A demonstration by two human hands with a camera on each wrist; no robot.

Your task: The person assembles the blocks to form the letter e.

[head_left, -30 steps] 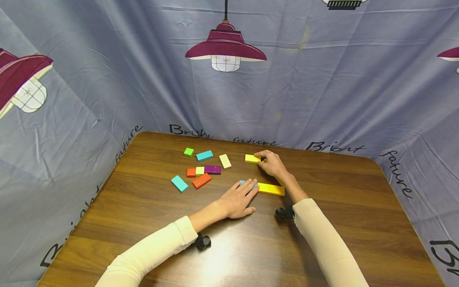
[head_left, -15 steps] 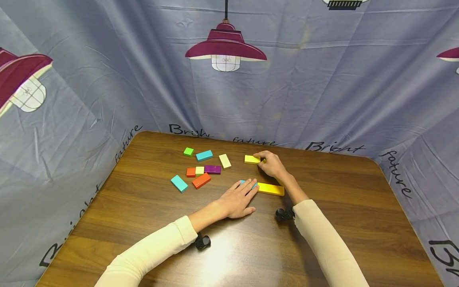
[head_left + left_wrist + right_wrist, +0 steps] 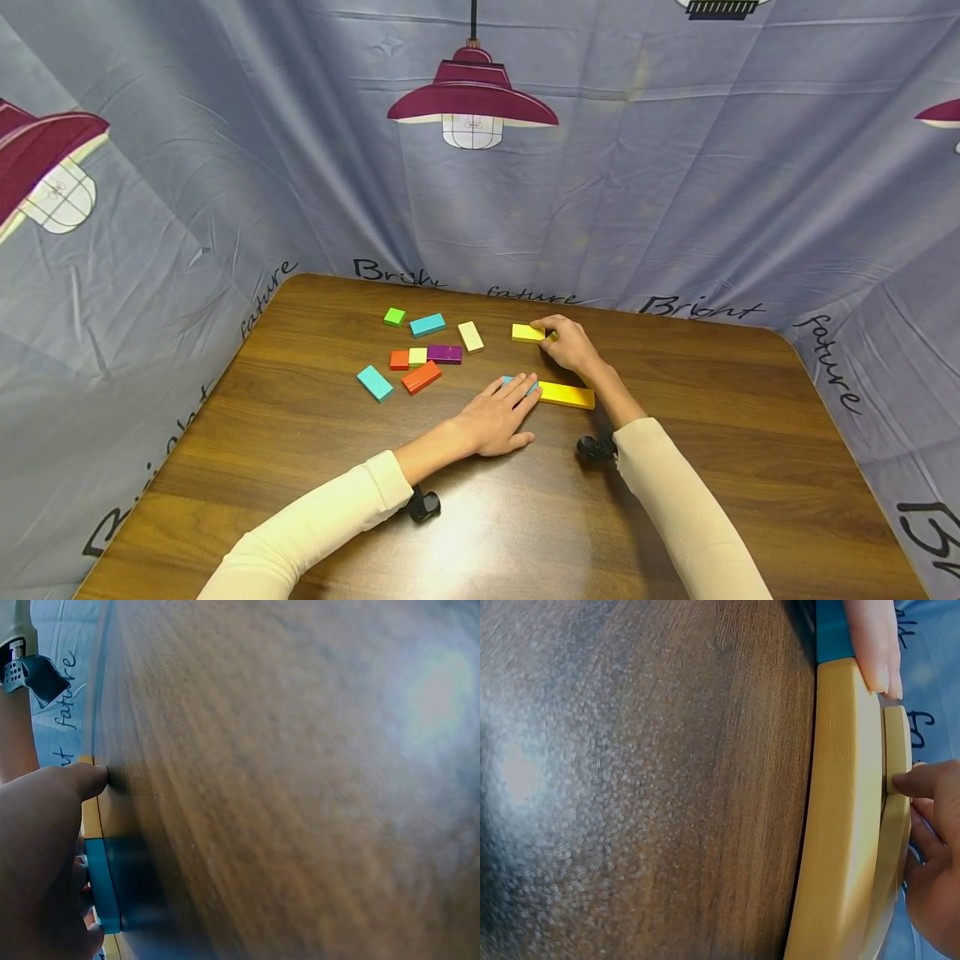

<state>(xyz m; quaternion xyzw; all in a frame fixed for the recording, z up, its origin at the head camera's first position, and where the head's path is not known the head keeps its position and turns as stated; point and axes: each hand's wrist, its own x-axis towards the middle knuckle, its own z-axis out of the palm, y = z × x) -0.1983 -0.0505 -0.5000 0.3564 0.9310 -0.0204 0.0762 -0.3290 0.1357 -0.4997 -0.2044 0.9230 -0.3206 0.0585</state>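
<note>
My left hand [image 3: 497,419] lies with straight fingers over a blue block [image 3: 509,381], which is mostly covered. A long yellow block [image 3: 566,396] stretches to the right from the blue one, end against end. Farther back, my right hand [image 3: 567,343] pinches the right end of a short yellow block [image 3: 527,333] between thumb and index finger. In the right wrist view, the thumb [image 3: 919,780] touches this short block [image 3: 895,742] where it meets another yellow block [image 3: 889,840]. That second block is largely hidden by my right hand in the head view.
Left of my hands lie loose blocks: green [image 3: 394,317], blue [image 3: 427,325], cream [image 3: 471,337], turquoise [image 3: 375,383] and red [image 3: 422,378]. A red, pale-green and purple row [image 3: 445,355] sits among them. A printed curtain [image 3: 600,208] borders the wooden table [image 3: 720,467].
</note>
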